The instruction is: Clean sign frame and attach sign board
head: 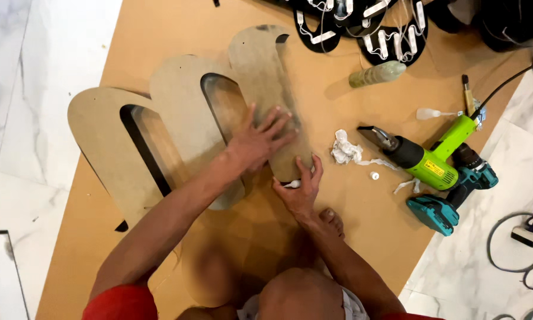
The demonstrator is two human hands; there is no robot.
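Observation:
A large brown fibreboard cutout (177, 101) with rounded lobes and long slots lies flat on a brown board (160, 29). My left hand (259, 142) presses flat on its right lobe, fingers spread. At the lobe's lower end my right hand (299, 191) pinches a small white piece (292, 184) against the cutout's edge. My bare foot (331, 222) and knees show just below the hands.
A crumpled white rag (344, 149), a green heat gun (426, 160), a teal cordless drill (456, 192), a small brush (466, 95), a lying bottle (378, 74) and black sign pieces with white modules (361, 24) lie to the right and beyond. Cables and a power strip (530, 234) rest on the marble floor.

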